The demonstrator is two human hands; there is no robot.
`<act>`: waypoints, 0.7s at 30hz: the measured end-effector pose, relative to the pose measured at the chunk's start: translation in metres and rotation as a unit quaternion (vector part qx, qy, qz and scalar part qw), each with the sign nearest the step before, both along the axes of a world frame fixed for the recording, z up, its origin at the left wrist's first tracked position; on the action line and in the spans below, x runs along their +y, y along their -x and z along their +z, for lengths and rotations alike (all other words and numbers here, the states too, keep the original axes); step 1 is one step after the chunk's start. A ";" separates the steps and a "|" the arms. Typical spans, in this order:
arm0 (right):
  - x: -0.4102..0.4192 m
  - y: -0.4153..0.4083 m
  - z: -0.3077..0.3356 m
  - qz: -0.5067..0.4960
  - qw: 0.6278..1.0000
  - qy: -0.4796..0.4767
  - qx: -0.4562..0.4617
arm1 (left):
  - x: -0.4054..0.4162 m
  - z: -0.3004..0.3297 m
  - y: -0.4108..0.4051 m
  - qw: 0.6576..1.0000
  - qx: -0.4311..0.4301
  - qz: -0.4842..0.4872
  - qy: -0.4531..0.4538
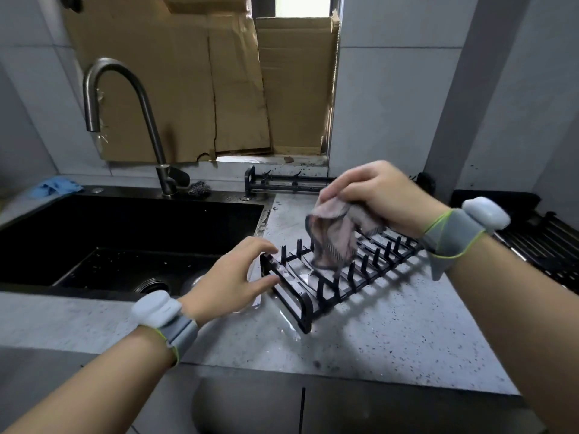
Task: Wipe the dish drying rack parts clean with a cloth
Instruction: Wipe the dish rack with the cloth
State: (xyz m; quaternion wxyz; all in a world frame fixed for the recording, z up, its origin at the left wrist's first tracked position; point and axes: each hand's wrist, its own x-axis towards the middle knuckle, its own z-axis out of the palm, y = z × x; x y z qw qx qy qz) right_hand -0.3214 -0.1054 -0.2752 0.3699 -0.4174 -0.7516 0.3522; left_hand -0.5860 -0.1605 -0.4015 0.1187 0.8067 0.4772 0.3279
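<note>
Right hand (380, 195) pinches limp checked cloth (333, 236) over black pronged rack (332, 277); left hand (233, 280) spread, seemingly touching.

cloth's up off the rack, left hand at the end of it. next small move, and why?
Probably lower the right hand so the cloth presses onto the plate rack prongs and rub along them. The cloth only hangs over the middle prongs, bunched in the fingers, and water is pooled on the counter around the rack. The left hand sits open at the rack's near end, seemingly ready to steady it.
</note>
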 end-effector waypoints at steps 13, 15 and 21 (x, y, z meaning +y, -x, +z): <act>-0.032 -0.055 0.017 -0.074 0.984 -0.018 0.162 | -0.020 -0.014 -0.025 0.996 -0.084 -0.041 0.002; -0.039 -0.063 0.014 -0.076 0.983 -0.012 0.165 | -0.028 -0.018 -0.026 0.994 -0.092 -0.055 0.005; -0.066 -0.059 0.007 -0.039 0.982 0.007 0.187 | -0.030 -0.017 -0.041 0.991 -0.129 0.022 0.024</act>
